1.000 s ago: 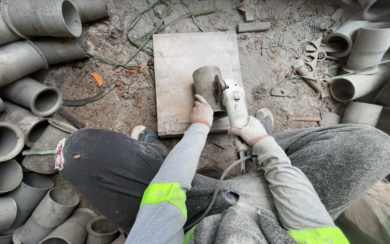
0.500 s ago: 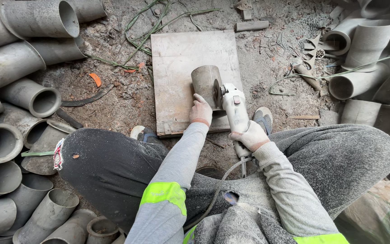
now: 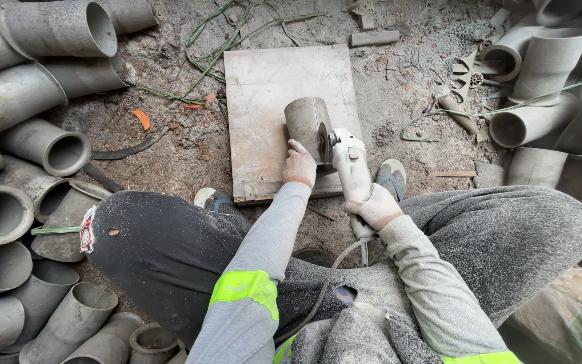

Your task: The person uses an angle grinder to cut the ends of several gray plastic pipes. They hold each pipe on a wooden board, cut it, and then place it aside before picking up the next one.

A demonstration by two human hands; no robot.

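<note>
Nearest, my knees bent wide in dusty trousers, my right hand (image 3: pixel 374 207) with fingers wrapped round the grinder (image 3: pixel 349 162) handle, my left hand (image 3: pixel 300 166) steadying the short pipe piece (image 3: pixel 306 123) on the wooden board (image 3: pixel 271 101), grey pipes (image 3: pixel 48 81) heaped beyond.

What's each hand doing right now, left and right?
Left hand: closed on the grey pipe piece.
Right hand: closed on the angle grinder.

Pipe piece (image 3: pixel 306 123): dull grey metal, matt, dusty. Board (image 3: pixel 271 87): worn wood, scuffed, pale. Grinder (image 3: pixel 353 168): white plastic body, grimy. Gloves on left hand (image 3: pixel 300 165) and right hand (image 3: pixel 374 207): dirty knit cloth. Trousers (image 3: pixel 170 249): dust-coated fabric.
</note>
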